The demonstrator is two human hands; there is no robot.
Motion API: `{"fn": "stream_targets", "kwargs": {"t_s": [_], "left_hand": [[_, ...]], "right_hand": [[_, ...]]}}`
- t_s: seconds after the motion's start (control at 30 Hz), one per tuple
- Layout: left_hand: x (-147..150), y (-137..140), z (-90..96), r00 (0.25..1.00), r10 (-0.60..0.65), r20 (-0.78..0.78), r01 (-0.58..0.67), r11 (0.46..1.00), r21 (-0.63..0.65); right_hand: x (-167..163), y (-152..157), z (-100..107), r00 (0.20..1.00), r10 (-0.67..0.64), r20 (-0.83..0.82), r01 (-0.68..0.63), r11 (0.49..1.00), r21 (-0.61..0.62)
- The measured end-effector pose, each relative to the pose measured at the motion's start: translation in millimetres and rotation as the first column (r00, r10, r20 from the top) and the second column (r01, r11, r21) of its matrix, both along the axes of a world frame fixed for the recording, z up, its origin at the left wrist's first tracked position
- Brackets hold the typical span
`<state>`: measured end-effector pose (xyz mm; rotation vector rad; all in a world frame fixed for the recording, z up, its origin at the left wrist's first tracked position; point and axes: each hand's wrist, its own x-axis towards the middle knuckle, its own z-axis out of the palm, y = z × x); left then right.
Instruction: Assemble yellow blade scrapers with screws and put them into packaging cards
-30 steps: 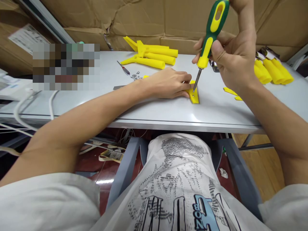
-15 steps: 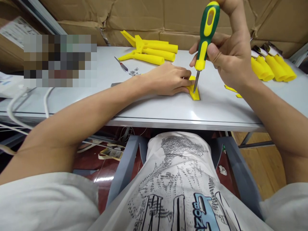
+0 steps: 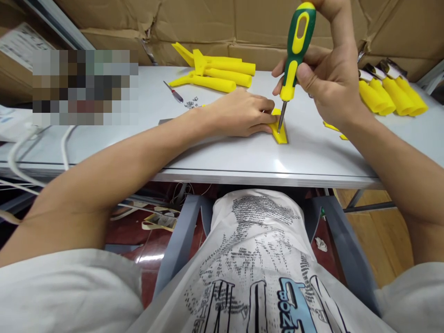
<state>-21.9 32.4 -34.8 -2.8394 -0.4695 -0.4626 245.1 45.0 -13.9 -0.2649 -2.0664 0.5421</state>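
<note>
A green-and-yellow screwdriver (image 3: 299, 51) stands nearly upright in my right hand (image 3: 333, 74), gripped around its handle. Its tip meets the broad end of a yellow plastic piece (image 3: 281, 136) lying on the white table. My left hand (image 3: 244, 113) presses that piece down from the left, fingers closed over it; most of the piece is hidden beneath them. A grey flat strip (image 3: 165, 121) shows behind my left forearm. Small metal screws (image 3: 192, 102) lie in a loose pile beyond my left wrist, beside a small thin-bladed tool (image 3: 176, 96) with a dark red and grey handle.
Several yellow handle parts (image 3: 217, 83) lie at the back of the table (image 3: 222, 155). More yellow handles with dark shiny blades (image 3: 404, 97) rest at the right, near small yellow pieces (image 3: 331, 126). White cables (image 3: 65, 148) hang over the left edge. Cardboard (image 3: 194, 23) lines the back.
The camera view has shifted very slightly. Both hands keep their places, and the screwdriver tip stays on the yellow piece.
</note>
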Motion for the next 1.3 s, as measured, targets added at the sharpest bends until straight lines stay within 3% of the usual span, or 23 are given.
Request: {"fn": "stream_targets", "kwargs": {"t_s": [0.33,0.6,0.73,0.83,0.97,1.07,1.2,1.3], "left_hand": [[2,-3,3.7,0.998,0.012,-0.061,-0.006,0.995,0.099],[0,-1,-0.6,1.000,0.025,0.009,-0.025,1.000,-0.001],[0,-2,0.3,0.999,0.029,-0.015,-0.029,1.000,0.000],[1,-3,1.4,0.999,0.034,-0.035,-0.033,0.999,0.033],[2,-3,2.1,0.998,0.039,-0.047,-0.036,0.998,0.061],[2,-4,2.5,0.999,0.030,-0.040,-0.028,0.998,0.056],[2,-5,2.5,1.000,0.016,-0.019,-0.015,0.998,0.059],[2,-3,2.2,1.000,0.002,-0.022,0.000,0.997,0.077]], "right_hand": [[0,-5,7,0.999,-0.015,0.048,0.018,0.998,-0.059],[-2,-8,18,0.999,0.034,0.029,-0.029,0.985,-0.168],[1,-2,17,0.998,0.017,0.057,-0.012,0.996,-0.084],[-1,3,10,0.997,-0.059,0.049,0.055,0.995,0.079],[-7,2,-4,0.965,-0.259,-0.039,0.260,0.932,0.253],[-13,1,-13,0.908,-0.405,-0.109,0.419,0.864,0.279],[-23,11,-16,0.839,-0.418,-0.350,0.518,0.810,0.274],[-24,14,-11,0.834,-0.355,-0.423,0.483,0.840,0.248]]}}
